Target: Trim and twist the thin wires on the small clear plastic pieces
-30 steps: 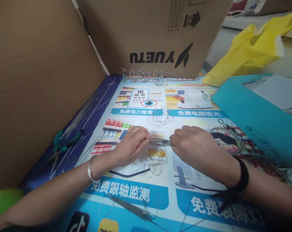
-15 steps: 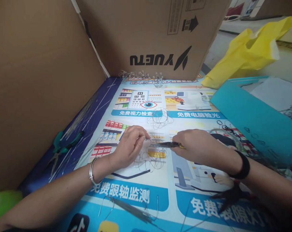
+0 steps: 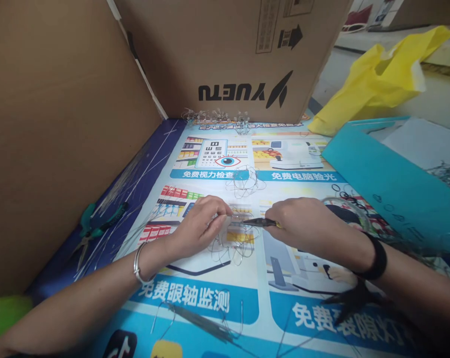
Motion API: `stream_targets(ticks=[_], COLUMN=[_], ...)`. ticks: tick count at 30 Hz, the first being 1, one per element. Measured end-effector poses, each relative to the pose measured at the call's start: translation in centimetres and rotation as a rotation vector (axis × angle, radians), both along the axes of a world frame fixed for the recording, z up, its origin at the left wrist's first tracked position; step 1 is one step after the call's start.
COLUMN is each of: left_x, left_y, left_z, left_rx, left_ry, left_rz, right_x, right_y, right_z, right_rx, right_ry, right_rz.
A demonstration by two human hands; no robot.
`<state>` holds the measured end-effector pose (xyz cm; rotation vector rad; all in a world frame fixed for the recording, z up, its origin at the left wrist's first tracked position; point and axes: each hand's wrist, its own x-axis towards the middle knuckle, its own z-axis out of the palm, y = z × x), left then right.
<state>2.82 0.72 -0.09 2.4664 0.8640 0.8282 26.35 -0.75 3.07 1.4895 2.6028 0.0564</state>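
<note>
A loose form of thin bent wire (image 3: 234, 243) is pinched between the thumb and fingers of my left hand (image 3: 204, 223), over the printed mat. My right hand (image 3: 307, 226) is closed round a pair of black-jawed pliers (image 3: 260, 222), whose handles are mostly hidden in the palm. The plier tips point left and meet the wire close to my left fingertips. Whether the jaws grip the wire is too small to tell. Just beyond my hands, a second looped wire form (image 3: 245, 181) lies on the mat.
Teal-handled pliers (image 3: 94, 226) and straight wires (image 3: 122, 184) lie at the left. A cardboard box (image 3: 225, 49) stands behind small wire pieces (image 3: 243, 123). At the right are a turquoise box (image 3: 389, 194) and a yellow bag (image 3: 377, 79). A wire bundle (image 3: 202, 320) lies in front.
The held wire form has turned a little, and my left fingers have shifted slightly on it. The plier tips remain by the wire. The whole view has drifted slightly.
</note>
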Motion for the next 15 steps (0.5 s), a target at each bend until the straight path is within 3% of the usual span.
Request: stream_targets(ticks=[7,15], left_x=[-0.13,-0.31], left_y=[0.12,0.24], left_z=[0.48,0.41], left_rx=[-0.049,-0.050], left_ry=[0.019,0.012], left_rz=[-0.117,-0.138], right_x=[0.11,-0.01], right_y=[-0.25,-0.15], right_z=[0.14,-0.02], right_rx=[0.046,0.051], right_ry=[-0.005,-0.003], right_rz=[0.008,0.011])
